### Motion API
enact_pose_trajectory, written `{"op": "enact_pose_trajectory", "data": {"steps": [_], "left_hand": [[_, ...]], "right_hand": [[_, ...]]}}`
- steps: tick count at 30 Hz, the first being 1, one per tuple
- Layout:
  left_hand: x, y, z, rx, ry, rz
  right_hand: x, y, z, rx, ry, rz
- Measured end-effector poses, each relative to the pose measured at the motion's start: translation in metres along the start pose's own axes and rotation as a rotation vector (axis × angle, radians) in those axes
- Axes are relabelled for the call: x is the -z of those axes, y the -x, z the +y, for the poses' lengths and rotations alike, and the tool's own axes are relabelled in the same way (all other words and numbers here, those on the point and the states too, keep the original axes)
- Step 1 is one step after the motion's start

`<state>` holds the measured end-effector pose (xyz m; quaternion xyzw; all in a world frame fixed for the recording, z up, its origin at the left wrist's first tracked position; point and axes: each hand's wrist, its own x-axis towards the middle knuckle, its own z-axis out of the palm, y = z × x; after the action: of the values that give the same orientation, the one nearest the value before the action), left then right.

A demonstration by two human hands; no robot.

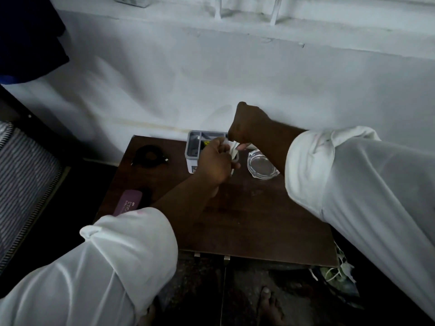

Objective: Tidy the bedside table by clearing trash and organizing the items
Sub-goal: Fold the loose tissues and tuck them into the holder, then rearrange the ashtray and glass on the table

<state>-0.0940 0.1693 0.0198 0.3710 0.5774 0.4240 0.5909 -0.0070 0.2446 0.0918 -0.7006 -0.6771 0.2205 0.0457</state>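
Observation:
On the dark wooden bedside table (247, 222) stands a grey and white organizer box (193, 147) with compartments, near the back edge. My left hand (213, 162) and my right hand (247, 124) meet just above its right side, both closed on a small white crumpled piece, paper or cloth (233, 148). A clear glass ashtray (261, 165) sits right of the box. A coiled black cable (150, 156) lies at the back left. A mauve flat case (128, 202) rests at the table's left edge, partly under my left sleeve.
A white wall rises right behind the table. A striped mattress (21, 184) lies to the left. On the floor at the right lies a bag with crumpled white scraps (339, 271). A bare foot (268, 302) shows below the table's front edge.

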Motion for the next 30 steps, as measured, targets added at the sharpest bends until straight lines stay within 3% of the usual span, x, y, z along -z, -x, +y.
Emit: {"op": "enact_pose_trajectory", "data": {"steps": [6, 12, 16, 21, 30], "left_hand": [[0.0, 0.003, 0.003, -0.02, -0.006, -0.013], [0.003, 0.006, 0.003, 0.014, 0.244, 0.022], [0.011, 0.002, -0.007, -0.045, 0.073, 0.131], [0.013, 0.004, -0.006, -0.085, 0.082, 0.167], [-0.007, 0.023, 0.018, -0.204, -0.005, 0.225]], "right_hand": [[-0.011, -0.006, -0.002, 0.042, 0.087, 0.017], [-0.032, -0.01, 0.008, 0.095, 0.091, 0.066], [-0.034, -0.011, 0.013, 0.078, 0.079, 0.062], [-0.015, -0.002, 0.013, 0.003, -0.103, -0.013], [0.035, 0.026, 0.029, -0.034, -0.133, 0.058]]}}
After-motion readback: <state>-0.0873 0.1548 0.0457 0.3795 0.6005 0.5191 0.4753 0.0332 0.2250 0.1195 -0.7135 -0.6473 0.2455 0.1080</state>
